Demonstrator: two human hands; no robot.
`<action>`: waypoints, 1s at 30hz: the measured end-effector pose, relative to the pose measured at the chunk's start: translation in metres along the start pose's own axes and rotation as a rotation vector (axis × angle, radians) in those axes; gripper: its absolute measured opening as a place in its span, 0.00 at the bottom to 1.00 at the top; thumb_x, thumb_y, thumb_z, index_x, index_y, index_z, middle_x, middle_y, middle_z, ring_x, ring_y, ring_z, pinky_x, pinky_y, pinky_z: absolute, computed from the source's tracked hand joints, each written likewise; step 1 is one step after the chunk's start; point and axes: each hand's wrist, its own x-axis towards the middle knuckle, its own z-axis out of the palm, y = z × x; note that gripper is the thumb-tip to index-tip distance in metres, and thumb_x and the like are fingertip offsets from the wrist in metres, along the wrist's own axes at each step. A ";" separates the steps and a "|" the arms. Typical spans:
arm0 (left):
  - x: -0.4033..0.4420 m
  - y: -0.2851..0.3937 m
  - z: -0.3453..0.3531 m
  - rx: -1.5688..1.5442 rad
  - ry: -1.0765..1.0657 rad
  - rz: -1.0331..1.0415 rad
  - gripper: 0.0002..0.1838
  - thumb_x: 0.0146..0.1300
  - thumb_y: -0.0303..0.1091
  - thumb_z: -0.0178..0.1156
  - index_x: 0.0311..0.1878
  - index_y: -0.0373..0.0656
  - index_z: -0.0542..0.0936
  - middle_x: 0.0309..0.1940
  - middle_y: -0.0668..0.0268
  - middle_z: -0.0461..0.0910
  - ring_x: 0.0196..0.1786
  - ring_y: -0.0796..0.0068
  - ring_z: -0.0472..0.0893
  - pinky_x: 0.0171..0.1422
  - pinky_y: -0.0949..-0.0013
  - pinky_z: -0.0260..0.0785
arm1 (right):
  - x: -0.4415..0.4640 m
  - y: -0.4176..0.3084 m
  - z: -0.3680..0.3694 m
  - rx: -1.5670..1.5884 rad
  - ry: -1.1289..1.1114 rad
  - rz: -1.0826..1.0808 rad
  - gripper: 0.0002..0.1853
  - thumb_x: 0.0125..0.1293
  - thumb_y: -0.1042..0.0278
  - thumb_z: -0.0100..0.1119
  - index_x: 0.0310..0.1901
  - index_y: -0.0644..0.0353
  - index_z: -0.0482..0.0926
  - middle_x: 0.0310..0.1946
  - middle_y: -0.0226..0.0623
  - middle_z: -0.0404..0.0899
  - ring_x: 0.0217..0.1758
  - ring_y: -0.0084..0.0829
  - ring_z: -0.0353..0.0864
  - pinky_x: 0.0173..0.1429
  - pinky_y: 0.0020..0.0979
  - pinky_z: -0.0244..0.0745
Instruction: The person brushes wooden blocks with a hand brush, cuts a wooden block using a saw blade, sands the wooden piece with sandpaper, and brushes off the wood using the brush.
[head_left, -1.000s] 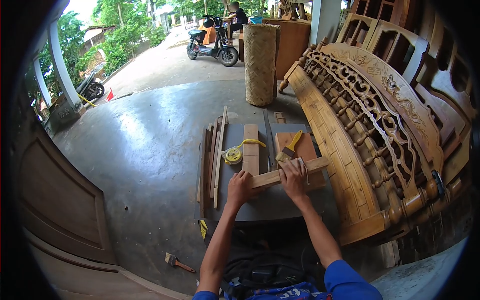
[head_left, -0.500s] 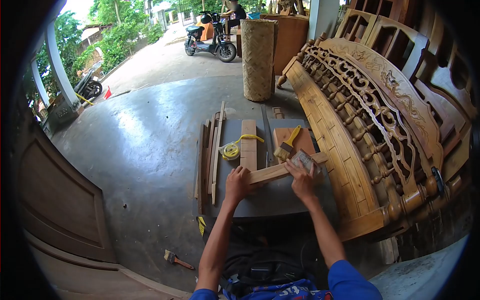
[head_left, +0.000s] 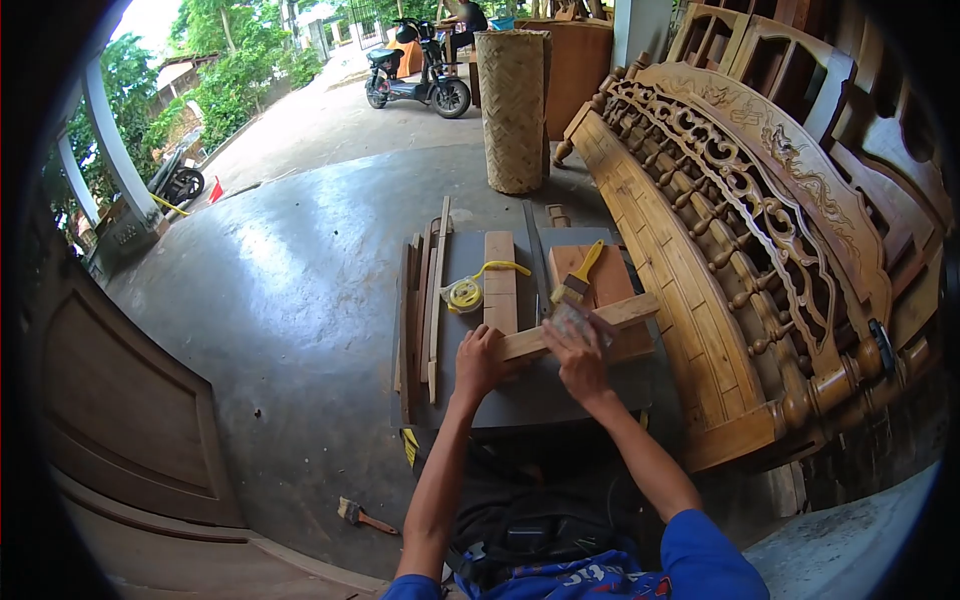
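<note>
My left hand (head_left: 479, 362) is wrapped round the left end of a light wooden strip (head_left: 628, 311) that slants up to the right over the grey work board (head_left: 465, 415). On the strip's middle, my right hand (head_left: 577, 352) presses a greyish pad (head_left: 572, 322), blurred and partly covered by the fingers. Behind the right hand, a yellow-handled brush (head_left: 583, 270) rests on a reddish wooden block (head_left: 612, 283). A yellow tape measure (head_left: 464, 294) touches a pale marked board (head_left: 499, 277). Several thin wooden strips (head_left: 437, 300) lie at the board's left.
A carved wooden bench (head_left: 660, 280) stands close on the right. Beyond the board is a rolled woven mat (head_left: 513, 115). Another brush (head_left: 366, 515) lies on the floor at lower left, near wooden panels (head_left: 130, 400). Farther back are a scooter (head_left: 420, 80) and a seated person (head_left: 466, 25).
My right hand and the pad first slid right along the strip, then back left. My left hand keeps its hold at the left end. The view has shifted slightly.
</note>
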 end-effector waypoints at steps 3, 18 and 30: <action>0.003 -0.002 -0.001 -0.021 0.020 0.028 0.25 0.34 0.47 0.73 0.32 0.41 0.75 0.31 0.63 0.74 0.38 0.60 0.75 0.44 0.61 0.67 | 0.003 0.003 0.008 -0.006 0.043 0.090 0.25 0.55 0.80 0.44 0.57 0.53 0.73 0.59 0.28 0.70 0.64 0.37 0.65 0.70 0.45 0.48; 0.001 -0.011 -0.008 -0.027 -0.110 0.101 0.22 0.37 0.36 0.69 0.38 0.41 0.74 0.35 0.59 0.72 0.42 0.56 0.73 0.47 0.59 0.67 | -0.003 0.004 0.013 0.054 0.043 0.139 0.28 0.54 0.82 0.44 0.59 0.50 0.71 0.61 0.26 0.67 0.66 0.37 0.61 0.70 0.45 0.48; -0.001 -0.005 -0.004 -0.009 -0.035 0.065 0.22 0.34 0.36 0.69 0.35 0.41 0.75 0.34 0.61 0.73 0.40 0.58 0.73 0.46 0.59 0.67 | 0.003 0.024 -0.030 0.117 -0.277 -0.037 0.33 0.51 0.84 0.46 0.62 0.50 0.67 0.63 0.26 0.65 0.66 0.37 0.60 0.68 0.42 0.50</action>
